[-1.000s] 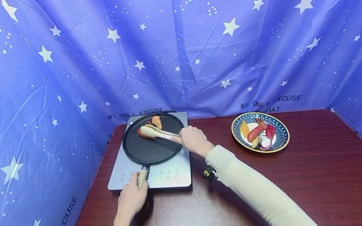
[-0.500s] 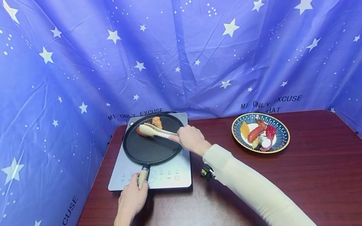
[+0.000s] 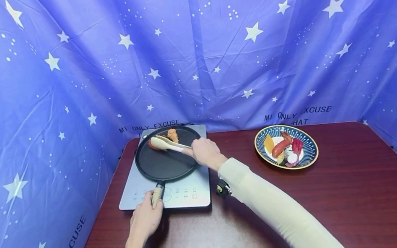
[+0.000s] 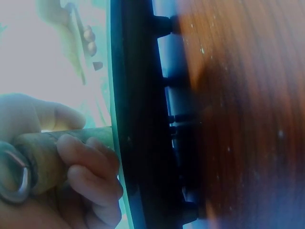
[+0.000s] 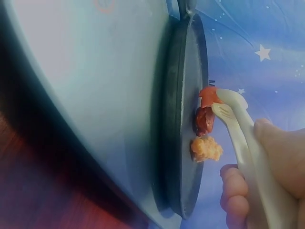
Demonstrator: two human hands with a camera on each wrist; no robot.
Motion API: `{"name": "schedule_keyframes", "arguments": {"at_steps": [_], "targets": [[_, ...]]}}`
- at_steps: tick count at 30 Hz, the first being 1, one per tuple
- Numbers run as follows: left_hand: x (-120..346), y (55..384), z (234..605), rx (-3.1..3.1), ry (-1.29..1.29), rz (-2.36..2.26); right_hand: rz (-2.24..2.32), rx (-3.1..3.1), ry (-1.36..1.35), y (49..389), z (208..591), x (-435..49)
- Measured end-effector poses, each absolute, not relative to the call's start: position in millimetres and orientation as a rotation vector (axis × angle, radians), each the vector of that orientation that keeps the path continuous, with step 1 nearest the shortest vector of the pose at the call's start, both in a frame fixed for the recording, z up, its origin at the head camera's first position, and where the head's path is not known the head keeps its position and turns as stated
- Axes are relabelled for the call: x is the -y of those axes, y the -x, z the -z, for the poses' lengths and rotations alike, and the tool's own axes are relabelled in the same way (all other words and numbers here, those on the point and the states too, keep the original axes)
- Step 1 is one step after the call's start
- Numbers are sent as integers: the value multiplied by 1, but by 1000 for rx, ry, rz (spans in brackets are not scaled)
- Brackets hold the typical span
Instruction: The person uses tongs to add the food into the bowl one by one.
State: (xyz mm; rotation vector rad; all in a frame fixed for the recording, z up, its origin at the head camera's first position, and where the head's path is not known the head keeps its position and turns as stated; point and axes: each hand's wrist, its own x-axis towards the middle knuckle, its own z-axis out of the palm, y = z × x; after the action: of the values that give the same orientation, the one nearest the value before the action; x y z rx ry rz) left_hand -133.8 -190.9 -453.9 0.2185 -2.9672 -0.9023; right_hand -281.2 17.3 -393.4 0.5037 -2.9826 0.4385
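My left hand (image 3: 147, 218) grips the pale wooden handle (image 3: 157, 196) of a flat black frying pan (image 3: 164, 169); its curled fingers (image 4: 95, 181) show in the left wrist view. My right hand (image 3: 205, 153) holds cream-coloured tongs (image 3: 175, 145) low over the pan's far left part. In the right wrist view the tongs' tips close about an orange-red piece of food (image 5: 208, 96). Beside it in the pan are a dark red, glossy piece (image 5: 205, 121) and a golden, crumbly fried piece (image 5: 207, 149). The tongs mostly hide the red pieces in the head view.
Under the pan is a silver induction cooker (image 3: 129, 197) with touch controls. Right of it, a blue-patterned plate (image 3: 310, 148) bears a sausage (image 3: 281, 147) and several other foods. Both stand on a reddish-brown table (image 3: 363, 185). A blue star-printed curtain (image 3: 223, 82) surrounds the far and side edges.
My right hand and the tongs have shifted a little left across the pan, and the orange-red piece has moved left with them. My left hand stays on the handle.
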Motion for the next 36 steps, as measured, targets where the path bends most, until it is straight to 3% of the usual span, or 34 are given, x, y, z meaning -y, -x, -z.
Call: {"name": "schedule_keyframes", "arguments": {"at_steps": [16, 36], "targets": [[191, 133, 454, 2973, -232, 896, -415, 2938, -462, 273, 381, -27], [191, 134, 452, 2968, -219, 906, -447, 2792, -422, 243, 377, -142]]}}
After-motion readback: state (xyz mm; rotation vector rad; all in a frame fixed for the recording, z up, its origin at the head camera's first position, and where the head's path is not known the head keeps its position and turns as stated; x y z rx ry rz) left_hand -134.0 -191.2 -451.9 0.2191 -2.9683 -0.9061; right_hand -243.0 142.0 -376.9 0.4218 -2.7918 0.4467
